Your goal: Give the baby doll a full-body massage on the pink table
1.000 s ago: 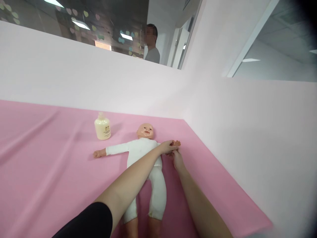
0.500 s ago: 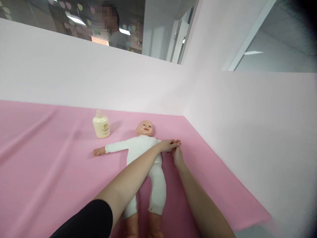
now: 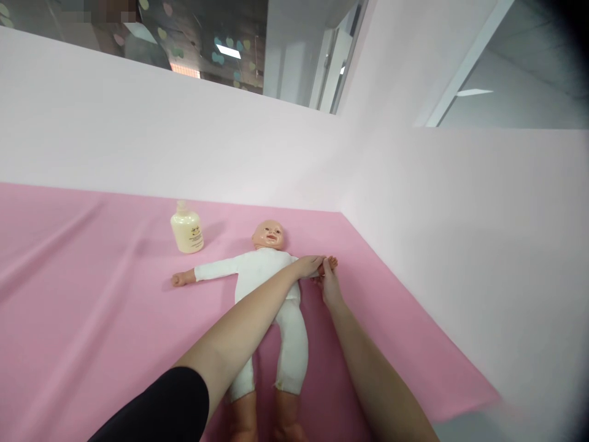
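A baby doll [image 3: 257,270] in a white cloth suit lies on its back, head toward the wall. My left hand [image 3: 311,266] reaches across its body and is closed around its outstretched arm, near the wrist. My right hand [image 3: 330,283] is closed on the doll's small hand [image 3: 333,262], with the thumb on top. Some of my fingers are hidden beneath the doll's arm. The doll's other arm [image 3: 216,269] stretches out flat to the left.
A cream pump bottle [image 3: 188,232] stands upright left of the doll's head. All lies on a pink padded surface [image 3: 92,344] with creases at left. White walls [image 3: 184,141] meet in a corner behind. Windows [image 3: 221,55] show a person, partly reflected or beyond the glass.
My right thumb has moved up onto the doll's hand, and my left fingers have drawn back toward its wrist. The person at the window has shifted left.
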The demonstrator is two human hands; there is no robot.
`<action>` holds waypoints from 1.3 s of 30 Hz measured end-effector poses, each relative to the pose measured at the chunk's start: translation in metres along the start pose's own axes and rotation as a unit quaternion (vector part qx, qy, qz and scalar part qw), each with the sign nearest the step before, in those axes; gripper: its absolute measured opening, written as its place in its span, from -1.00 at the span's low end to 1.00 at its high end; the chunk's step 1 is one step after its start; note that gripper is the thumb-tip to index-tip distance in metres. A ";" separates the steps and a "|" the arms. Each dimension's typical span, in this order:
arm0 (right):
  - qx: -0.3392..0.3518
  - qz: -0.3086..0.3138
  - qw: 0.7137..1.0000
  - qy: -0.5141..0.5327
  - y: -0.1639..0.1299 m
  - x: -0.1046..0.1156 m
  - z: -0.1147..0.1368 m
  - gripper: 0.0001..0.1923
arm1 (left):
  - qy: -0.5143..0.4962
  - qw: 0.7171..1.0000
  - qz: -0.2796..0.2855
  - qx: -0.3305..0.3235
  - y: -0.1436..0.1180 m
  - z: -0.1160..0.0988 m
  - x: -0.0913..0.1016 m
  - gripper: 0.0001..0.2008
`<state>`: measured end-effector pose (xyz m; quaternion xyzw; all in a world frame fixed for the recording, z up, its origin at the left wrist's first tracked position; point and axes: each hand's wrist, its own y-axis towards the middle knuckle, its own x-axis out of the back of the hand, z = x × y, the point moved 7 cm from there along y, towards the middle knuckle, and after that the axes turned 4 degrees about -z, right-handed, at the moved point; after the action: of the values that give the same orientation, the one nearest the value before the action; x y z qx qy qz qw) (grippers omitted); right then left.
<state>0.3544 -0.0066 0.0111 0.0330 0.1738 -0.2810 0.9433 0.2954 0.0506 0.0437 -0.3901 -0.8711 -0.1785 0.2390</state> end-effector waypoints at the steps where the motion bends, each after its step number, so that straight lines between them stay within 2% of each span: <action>1: -0.003 -0.006 1.000 -0.002 0.001 0.001 -0.001 -0.44 | -0.003 1.000 0.012 -0.003 -0.001 -0.002 -0.001 -0.46; 5: -0.008 -0.010 1.000 -0.002 0.001 0.000 -0.002 -0.41 | -0.008 0.998 0.057 0.009 -0.003 -0.002 -0.007 -0.46; 12: -0.034 -0.009 0.999 0.034 0.003 0.000 -0.003 -0.27 | 0.086 0.996 0.026 0.023 0.000 0.003 -0.003 -0.54; 16: -0.029 -0.002 1.000 0.007 0.004 0.002 -0.005 -0.28 | 0.110 0.993 0.030 0.001 -0.002 -0.006 0.000 -0.68; 20: -0.003 0.010 1.000 -0.021 0.002 0.002 -0.003 -0.23 | 0.112 0.992 0.051 -0.026 -0.006 -0.017 -0.002 -0.72; 25: -0.016 -0.014 0.999 -0.036 0.003 0.004 -0.003 -0.31 | 0.134 0.990 0.041 -0.035 -0.007 -0.020 -0.001 -0.68; 30: -0.040 -0.026 0.999 -0.020 0.005 0.004 -0.004 -0.25 | 0.145 0.988 0.026 -0.034 -0.004 -0.011 -0.001 -0.66; 36: -0.011 0.009 1.000 -0.001 0.001 -0.002 0.000 -0.30 | 0.125 0.991 0.028 -0.034 -0.002 -0.005 -0.002 -0.73; 39: -0.008 0.005 1.000 -0.002 0.001 -0.001 0.001 -0.38 | 0.116 0.992 0.031 -0.040 -0.004 -0.007 -0.003 -0.74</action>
<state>0.3545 -0.0057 0.0126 0.0257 0.1744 -0.2748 0.9452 0.2961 0.0431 0.0478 -0.4030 -0.8169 -0.2498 0.3285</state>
